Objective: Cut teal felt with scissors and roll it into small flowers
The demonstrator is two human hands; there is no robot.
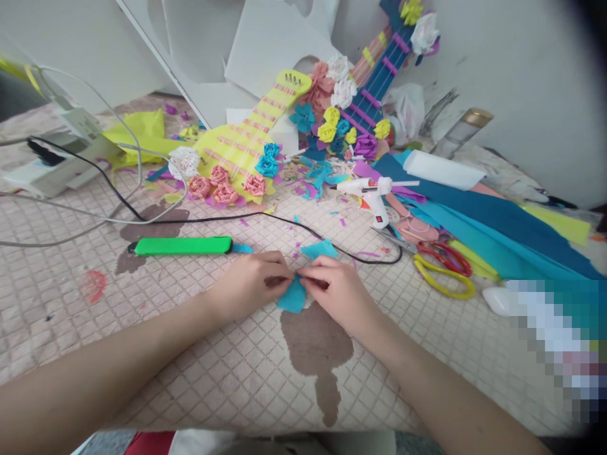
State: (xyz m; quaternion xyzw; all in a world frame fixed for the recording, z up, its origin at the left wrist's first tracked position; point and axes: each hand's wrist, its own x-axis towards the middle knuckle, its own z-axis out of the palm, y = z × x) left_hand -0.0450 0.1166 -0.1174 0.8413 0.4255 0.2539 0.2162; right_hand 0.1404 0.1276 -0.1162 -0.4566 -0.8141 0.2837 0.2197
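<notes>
A small piece of blue crepe paper (pixel 292 298) is pinched at its upper edge between my two hands, just above the cloth. My left hand (pixel 258 278) has thumb and fingertips closed on its left side. On the right, my right hand (pixel 339 287) grips it the same way, and the fingertips of both hands almost meet. Just beyond them lies another blue paper piece (pixel 318 249), close to my right fingers. A long green tool with black ends (pixel 184 246) rests left of my left hand, with a blue strip (pixel 243 248) at its tip.
Right of my hands lie yellow-handled scissors (pixel 446 281), red-handled scissors (pixel 448 256) and a white glue gun (pixel 374 194). A black cord (pixel 213 219) crosses the table. Behind stand a yellow paper guitar (pixel 241 142) and a blue one (pixel 379 88), both with paper flowers.
</notes>
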